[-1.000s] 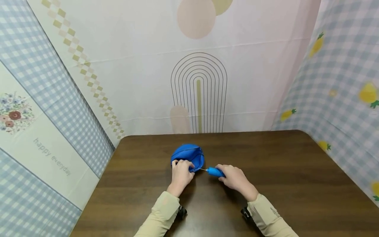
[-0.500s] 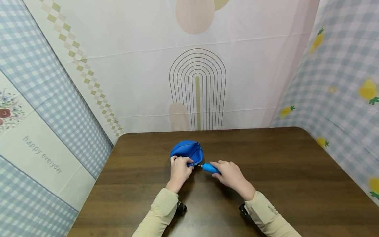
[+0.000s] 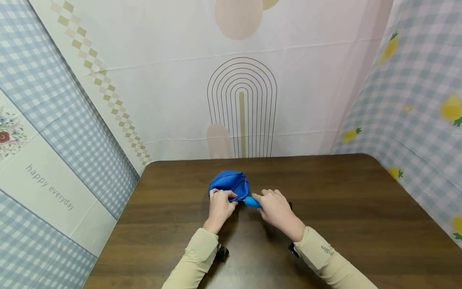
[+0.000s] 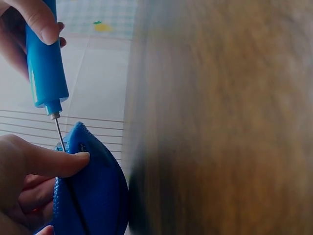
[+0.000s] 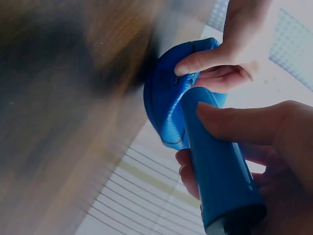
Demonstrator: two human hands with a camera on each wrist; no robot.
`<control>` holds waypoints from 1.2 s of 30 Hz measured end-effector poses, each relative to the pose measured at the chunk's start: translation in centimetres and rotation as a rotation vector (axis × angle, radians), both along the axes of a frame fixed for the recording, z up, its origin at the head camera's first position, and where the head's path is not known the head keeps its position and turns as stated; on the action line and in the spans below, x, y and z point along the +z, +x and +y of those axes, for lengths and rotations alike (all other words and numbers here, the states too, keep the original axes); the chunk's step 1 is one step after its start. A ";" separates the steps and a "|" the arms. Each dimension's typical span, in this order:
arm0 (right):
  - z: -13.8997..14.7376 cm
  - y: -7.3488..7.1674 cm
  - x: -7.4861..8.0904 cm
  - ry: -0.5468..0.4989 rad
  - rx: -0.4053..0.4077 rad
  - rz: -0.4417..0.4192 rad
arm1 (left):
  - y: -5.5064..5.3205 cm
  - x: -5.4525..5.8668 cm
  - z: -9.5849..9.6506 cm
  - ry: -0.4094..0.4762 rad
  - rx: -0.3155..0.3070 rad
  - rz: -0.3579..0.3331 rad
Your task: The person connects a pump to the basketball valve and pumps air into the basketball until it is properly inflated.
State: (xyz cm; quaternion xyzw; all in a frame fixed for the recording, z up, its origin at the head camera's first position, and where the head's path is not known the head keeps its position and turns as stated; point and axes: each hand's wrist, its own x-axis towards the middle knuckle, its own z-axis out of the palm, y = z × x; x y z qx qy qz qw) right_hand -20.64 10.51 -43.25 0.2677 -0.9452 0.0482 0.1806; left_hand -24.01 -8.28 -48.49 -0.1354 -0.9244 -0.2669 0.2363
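A limp, caved-in blue ball (image 3: 226, 180) with black seam lines lies near the far side of the table. My left hand (image 3: 219, 206) pinches its near rim, thumb on the ball's skin (image 4: 100, 191) in the left wrist view. Gripped in my right hand (image 3: 277, 209) is a blue hand pump (image 3: 251, 201), pointing left at the ball. Its thin metal needle (image 4: 59, 131) meets the ball's edge beside my left thumb; the tip is hidden, so how deep it sits I cannot tell. The right wrist view shows fingers and thumb around the pump barrel (image 5: 217, 161).
Both hands work above a brown wooden table (image 3: 343, 224) with rounded far corners. Behind it hangs a pale printed cloth (image 3: 310, 100). Blue checked cloths (image 3: 408, 140) hang at both sides. A dark device sits on each wrist.
My right hand has moved left with the pump, closing the gap to the ball, and less of the needle shows. My left hand still holds the rim.
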 end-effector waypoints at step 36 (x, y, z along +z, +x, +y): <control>-5.0 -1.5 3.8 0.432 0.026 0.167 | 0.1 0.0 -0.4 0.023 -0.037 -0.042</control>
